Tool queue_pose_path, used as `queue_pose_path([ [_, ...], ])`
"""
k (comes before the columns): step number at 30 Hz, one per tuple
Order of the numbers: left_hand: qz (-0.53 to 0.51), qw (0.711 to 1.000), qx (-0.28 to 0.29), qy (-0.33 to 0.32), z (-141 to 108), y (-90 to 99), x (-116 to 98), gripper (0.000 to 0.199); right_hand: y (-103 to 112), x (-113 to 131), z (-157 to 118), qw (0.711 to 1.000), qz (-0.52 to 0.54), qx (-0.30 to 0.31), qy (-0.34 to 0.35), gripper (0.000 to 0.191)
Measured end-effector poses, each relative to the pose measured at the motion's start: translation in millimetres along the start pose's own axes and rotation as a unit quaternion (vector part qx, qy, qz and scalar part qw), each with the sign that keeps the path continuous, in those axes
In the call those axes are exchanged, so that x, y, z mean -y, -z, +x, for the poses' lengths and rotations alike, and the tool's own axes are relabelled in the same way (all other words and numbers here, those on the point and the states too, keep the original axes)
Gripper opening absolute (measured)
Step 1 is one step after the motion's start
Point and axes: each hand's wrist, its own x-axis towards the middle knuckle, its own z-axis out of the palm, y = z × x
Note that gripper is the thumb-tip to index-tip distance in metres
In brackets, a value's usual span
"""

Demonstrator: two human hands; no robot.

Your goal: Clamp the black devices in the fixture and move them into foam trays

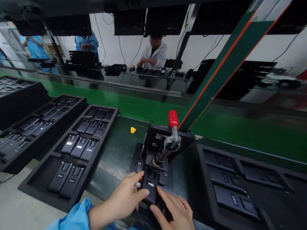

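Note:
A black device (pixel 149 189) with a white logo lies in a black clamp fixture (pixel 151 143), below its metal plunger. The fixture's lever has a red handle (pixel 172 118), standing upright. My left hand (pixel 126 196) touches the device's left side with thumb and forefinger, the thumb reaching over its face. On the right side, my right hand (pixel 173 214) rests its fingertips against the device's edge, thumb near the lower corner. The device sits between both hands.
Black foam trays with similar devices stand at the left (pixel 85 166) and right (pixel 265 205). A small yellow piece (pixel 132 130) lies behind on the green mat. A slanted green post (pixel 220 74) rises behind the fixture. People sit or stand across the line.

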Motion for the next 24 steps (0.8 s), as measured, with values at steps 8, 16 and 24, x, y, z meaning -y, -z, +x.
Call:
queue_pose_path([
  [8, 0.185, 0.978, -0.023, -0.091, -4.2, 6.4, -6.6, 0.032, -0.1, 3.9, -0.2, 0.999, -0.022, -0.022, 0.010, 0.033],
  [16, 0.247, 0.964, -0.025, -0.101, -12.7, 2.7, -3.8, 0.035, -5.0, 3.7, -12.5, 0.999, -0.025, 0.019, -0.007, 0.029],
  [24, 0.372, 0.800, -0.184, -0.434, -15.4, -9.3, 37.4, 0.033, 45.7, -29.1, 32.5, 0.998, 0.001, -0.034, -0.059, 0.030],
])
